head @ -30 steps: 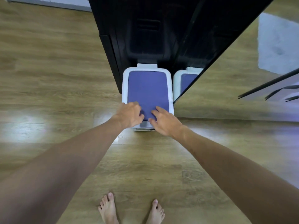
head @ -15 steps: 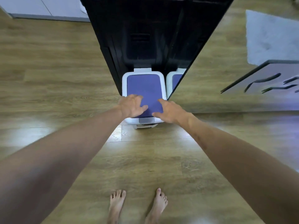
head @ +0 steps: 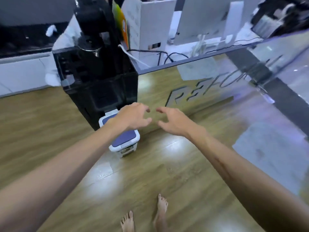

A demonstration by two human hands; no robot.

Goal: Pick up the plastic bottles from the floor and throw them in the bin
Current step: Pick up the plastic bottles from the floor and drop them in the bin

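Note:
The bin (head: 127, 139) is a small white box with a closed purple lid, standing on the wooden floor against a black cabinet. My left hand (head: 133, 115) hovers above its far end, fingers spread and curled, holding nothing. My right hand (head: 172, 120) floats to the right of the bin, also open and empty. Both hands are clear of the lid. No plastic bottle is visible anywhere on the floor.
A black cabinet (head: 100, 77) rises behind the bin. To its right runs a mirrored counter front (head: 217, 91) with raised letters, with white boxes and cables on top. My bare feet (head: 145, 215) stand on the wooden floor (head: 41, 131).
Both hands have lifted off the bin lid and risen. The view has tilted up and swung, so the counter top now shows and the bin sits lower left.

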